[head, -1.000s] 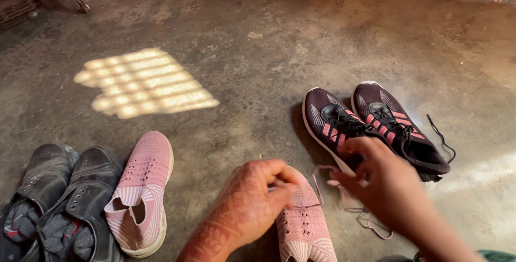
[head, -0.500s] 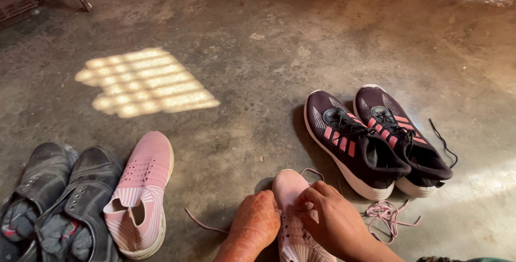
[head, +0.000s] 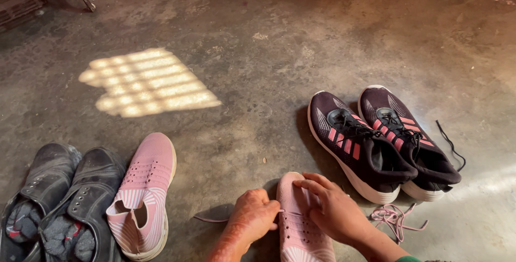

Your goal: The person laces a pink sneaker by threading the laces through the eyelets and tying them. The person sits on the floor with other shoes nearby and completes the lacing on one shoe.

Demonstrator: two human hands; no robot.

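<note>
Since half a second ago my left hand (head: 252, 216) has slid down the side of the pale pink knitted slip-on shoe (head: 298, 224) and now pinches the thin pink lace (head: 212, 219) at an eyelet, while my right hand (head: 333, 211) has flattened over the toe instead of working at the eyelets.

The bare grey concrete floor (head: 258, 68) carries everything, with a barred patch of sunlight (head: 148, 82) toward its far left. At the near left edge lies a pair of worn black lace-less shoes stuffed with grey socks (head: 59, 203); touching them stands the matching pink knitted shoe (head: 142, 197). To the right sits a pair of dark maroon trainers with pink stripes (head: 381, 144), laced, their black lace end trailing on the floor. A loose heap of pink lace (head: 395, 219) lies just beside my right wrist.

The shoe I work on lies at the near edge, between my hands. My left grip is clenched on the lace; my right lies released, pressing the shoe steady. I judge the lacing to be in its early rows; the next pull calls for drawing the lace taut through the eyelet without dragging the shoe.
</note>
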